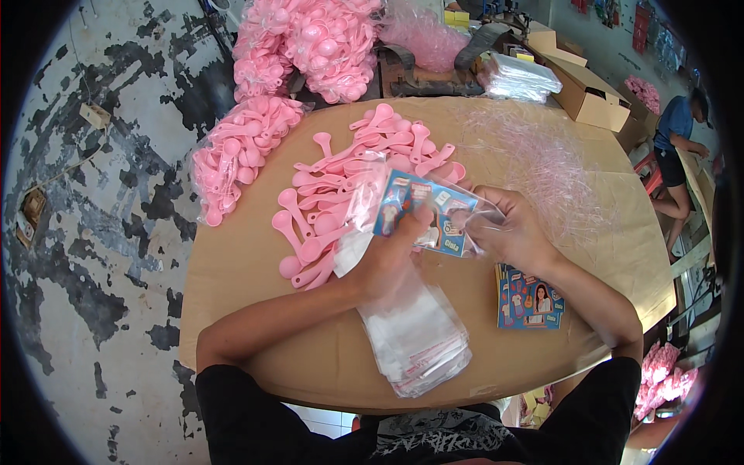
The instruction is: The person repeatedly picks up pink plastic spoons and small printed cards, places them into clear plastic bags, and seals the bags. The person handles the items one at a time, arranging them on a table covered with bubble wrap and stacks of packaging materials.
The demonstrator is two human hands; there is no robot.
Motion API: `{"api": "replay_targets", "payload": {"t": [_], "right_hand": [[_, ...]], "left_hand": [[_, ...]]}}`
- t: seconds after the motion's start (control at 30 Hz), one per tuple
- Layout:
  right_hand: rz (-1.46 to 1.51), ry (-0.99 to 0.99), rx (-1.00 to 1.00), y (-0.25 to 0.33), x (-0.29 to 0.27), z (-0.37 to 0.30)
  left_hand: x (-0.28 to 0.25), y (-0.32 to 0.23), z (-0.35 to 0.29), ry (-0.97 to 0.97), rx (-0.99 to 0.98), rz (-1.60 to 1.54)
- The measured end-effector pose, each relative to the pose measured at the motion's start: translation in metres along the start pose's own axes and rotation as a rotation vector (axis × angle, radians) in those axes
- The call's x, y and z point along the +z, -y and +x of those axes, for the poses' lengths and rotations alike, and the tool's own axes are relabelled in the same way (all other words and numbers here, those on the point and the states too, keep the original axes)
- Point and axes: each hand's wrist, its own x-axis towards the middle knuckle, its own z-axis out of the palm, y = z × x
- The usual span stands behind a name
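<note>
Above the middle of the table, a blue printed card (425, 209) sits inside a clear plastic bag (487, 208). My left hand (397, 252) grips the card and bag from the near left side, its thumb lying on the front. At the bag's right end, my right hand (513, 232) pinches the plastic. A pile of pink measuring spoons (325, 198) lies just beyond and left of my left hand. Beneath my hands is a stack of flat clear bags (422, 341). Near my right forearm lies a stack of similar blue cards (531, 298).
Thin clear plastic strips (535, 167) are strewn over the right of the cardboard-covered table (294, 356). Large bags of pink spoons (318, 46) stand at the far left. A cardboard box (585, 81) and a plastic bag stack (519, 76) stand far right. Another person (676, 155) works beyond.
</note>
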Motion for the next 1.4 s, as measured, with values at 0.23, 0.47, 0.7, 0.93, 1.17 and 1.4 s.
{"api": "replay_targets", "payload": {"t": [0.23, 0.47, 0.7, 0.93, 1.17, 1.4], "right_hand": [[0.049, 0.042, -0.010, 0.004, -0.005, -0.001], [0.245, 0.108, 0.003, 0.022, -0.018, -0.001], [-0.407, 0.162, -0.156, 0.041, -0.063, 0.002], [-0.807, -0.058, -0.420, 0.027, -0.091, 0.079], [-1.398, 0.075, -0.467, -0.051, -0.060, 0.112], [-0.909, 0.077, -0.053, 0.034, -0.115, 0.067]], "left_hand": [[0.005, -0.007, -0.002, -0.039, -0.176, -0.169], [0.011, -0.006, -0.007, -0.184, -0.121, -0.089], [0.003, -0.012, -0.007, -0.128, -0.101, 0.100], [0.000, 0.004, 0.000, -0.249, -0.062, 0.015], [-0.001, 0.002, -0.004, -0.271, -0.084, 0.002], [-0.010, 0.015, 0.005, -0.285, 0.011, -0.002]]}}
